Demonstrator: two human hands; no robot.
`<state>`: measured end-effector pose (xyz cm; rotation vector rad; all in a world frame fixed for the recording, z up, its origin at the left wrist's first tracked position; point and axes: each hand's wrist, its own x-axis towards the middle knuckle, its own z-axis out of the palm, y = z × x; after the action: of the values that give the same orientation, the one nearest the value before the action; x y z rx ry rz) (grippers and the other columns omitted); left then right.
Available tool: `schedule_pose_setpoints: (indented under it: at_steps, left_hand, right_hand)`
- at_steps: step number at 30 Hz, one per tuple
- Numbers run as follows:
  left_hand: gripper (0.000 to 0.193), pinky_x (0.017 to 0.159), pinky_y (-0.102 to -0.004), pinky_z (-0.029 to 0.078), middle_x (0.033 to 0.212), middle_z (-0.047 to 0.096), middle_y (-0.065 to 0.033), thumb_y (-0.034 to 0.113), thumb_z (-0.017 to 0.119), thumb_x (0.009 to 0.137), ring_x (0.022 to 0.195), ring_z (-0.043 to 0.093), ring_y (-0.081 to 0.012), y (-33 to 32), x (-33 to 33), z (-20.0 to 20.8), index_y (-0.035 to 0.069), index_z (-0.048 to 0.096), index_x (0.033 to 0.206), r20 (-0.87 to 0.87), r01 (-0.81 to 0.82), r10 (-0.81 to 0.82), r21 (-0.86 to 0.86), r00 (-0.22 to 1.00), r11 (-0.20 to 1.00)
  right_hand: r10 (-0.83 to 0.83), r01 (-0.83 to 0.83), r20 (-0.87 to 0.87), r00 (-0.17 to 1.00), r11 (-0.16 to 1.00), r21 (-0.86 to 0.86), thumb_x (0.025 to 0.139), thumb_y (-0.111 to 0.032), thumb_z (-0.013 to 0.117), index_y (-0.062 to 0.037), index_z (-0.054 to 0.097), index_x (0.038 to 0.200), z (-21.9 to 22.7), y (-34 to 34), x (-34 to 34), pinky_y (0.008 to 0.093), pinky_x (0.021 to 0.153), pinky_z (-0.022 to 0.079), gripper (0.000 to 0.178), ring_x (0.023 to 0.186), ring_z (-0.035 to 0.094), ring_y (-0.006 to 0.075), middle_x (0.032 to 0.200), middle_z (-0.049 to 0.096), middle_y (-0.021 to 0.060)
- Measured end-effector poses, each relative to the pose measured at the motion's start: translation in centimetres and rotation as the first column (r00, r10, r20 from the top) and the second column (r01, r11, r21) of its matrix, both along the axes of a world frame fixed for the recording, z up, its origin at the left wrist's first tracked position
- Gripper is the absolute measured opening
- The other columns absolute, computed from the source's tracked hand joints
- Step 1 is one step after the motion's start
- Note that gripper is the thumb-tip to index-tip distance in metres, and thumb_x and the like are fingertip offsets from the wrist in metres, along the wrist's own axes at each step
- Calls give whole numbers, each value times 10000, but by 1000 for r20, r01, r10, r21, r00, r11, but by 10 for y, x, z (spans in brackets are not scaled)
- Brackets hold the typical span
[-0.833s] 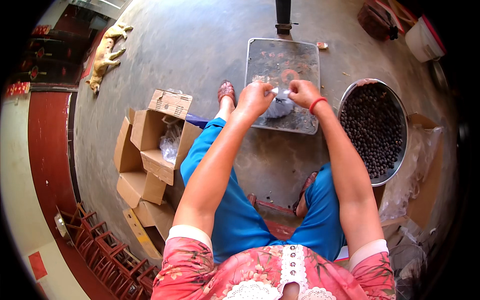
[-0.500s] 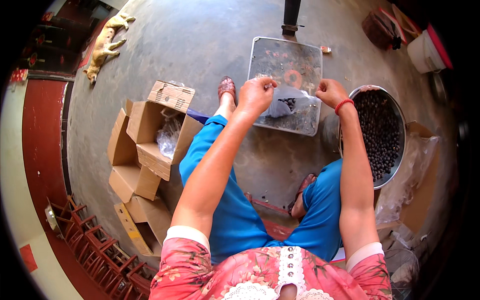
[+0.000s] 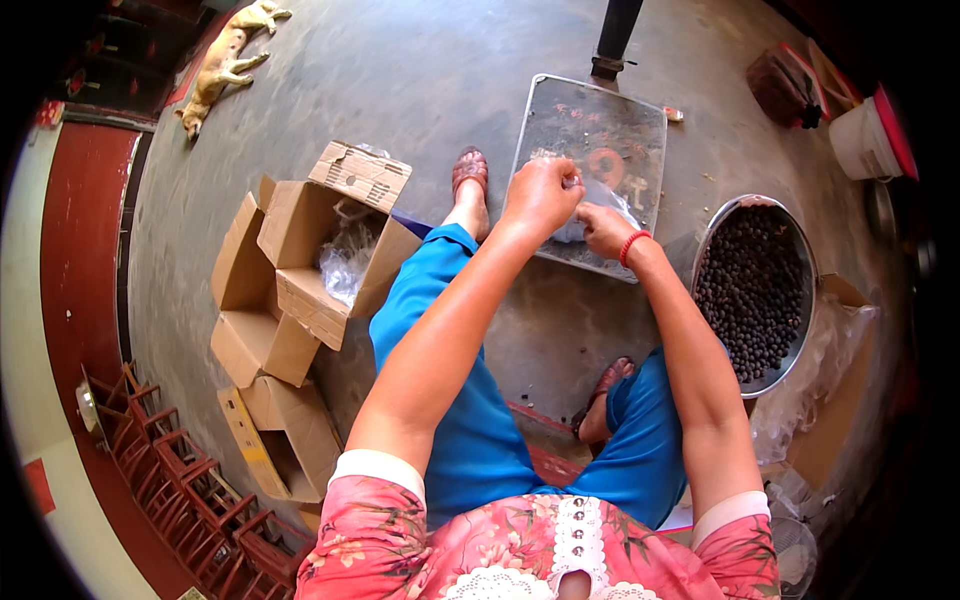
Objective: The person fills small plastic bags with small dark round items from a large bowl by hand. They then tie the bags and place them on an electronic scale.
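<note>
Both of my hands are closed at the top of a clear plastic bag [image 3: 618, 200], over a low platform scale [image 3: 630, 145]. My left hand [image 3: 543, 198] pinches one part of the bag's mouth. Close beside it, a little nearer to me, my right hand [image 3: 604, 231] grips the gathered plastic; a red band circles that wrist. My hands hide much of the bag and its contents. To the right stands a metal basin [image 3: 700, 235] of dark round seeds or nuts [image 3: 755, 290].
Open cardboard boxes [image 3: 245, 330] stand at left, one holding clear plastic [image 3: 345, 265]. A dog [image 3: 220, 70] lies at far left. Stacked red-brown chairs [image 3: 190, 480] line the left wall. A white bucket [image 3: 862, 148] and a dark red bag [image 3: 785, 85] are at far right.
My right hand has moved left, close to my left hand, and the stretched bag mouth is now gathered. The dark round pieces inside the bag no longer show. The view has shifted slightly.
</note>
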<state>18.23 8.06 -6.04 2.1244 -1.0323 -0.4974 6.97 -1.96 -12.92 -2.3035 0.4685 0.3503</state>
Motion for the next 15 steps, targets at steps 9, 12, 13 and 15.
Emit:
schedule_pose_setpoints:
  at_steps: [9, 12, 13, 15]
  left_hand:
    - [181, 724, -375, 464, 807, 616, -185, 38, 516, 681, 815, 594, -315, -3, -6, 0, 85, 662, 775, -139, 81, -65, 110, 988, 991]
    - [203, 758, -383, 454, 812, 614, -190, 30, 508, 680, 842, 584, -328, 1, -9, 6, 99, 664, 790, -108, 84, -64, 191, 992, 978]
    - [173, 749, -382, 459, 811, 616, -188, 63, 535, 675, 832, 588, -328, 4, -9, 3, 94, 662, 788, -117, 59, -41, 162, 992, 985]
    - [145, 725, -385, 467, 794, 620, -183, 119, 571, 667, 805, 597, -331, -4, -15, 2, 96, 665, 776, -103, 56, -45, 103, 994, 993]
  right_hand:
    - [-351, 480, -342, 872, 752, 451, 741, -40, 468, -33, 599, 962, -43, -20, -5, 350, 710, 444, 257, 768, 595, 257, 782, 618, 154]
    - [-373, 379, -68, 925, 911, 165, 765, -122, 505, -20, 621, 910, -52, -20, 10, 339, 725, 448, 211, 779, 609, 241, 779, 626, 166]
    - [-344, 340, 23, 939, 934, 110, 768, -134, 511, -22, 625, 902, -49, -14, 20, 337, 732, 448, 208, 791, 611, 240, 788, 629, 170]
    - [-369, 361, 201, 907, 929, 75, 803, -231, 565, -35, 591, 955, -82, -17, 16, 321, 604, 473, 250, 717, 601, 206, 845, 621, 137]
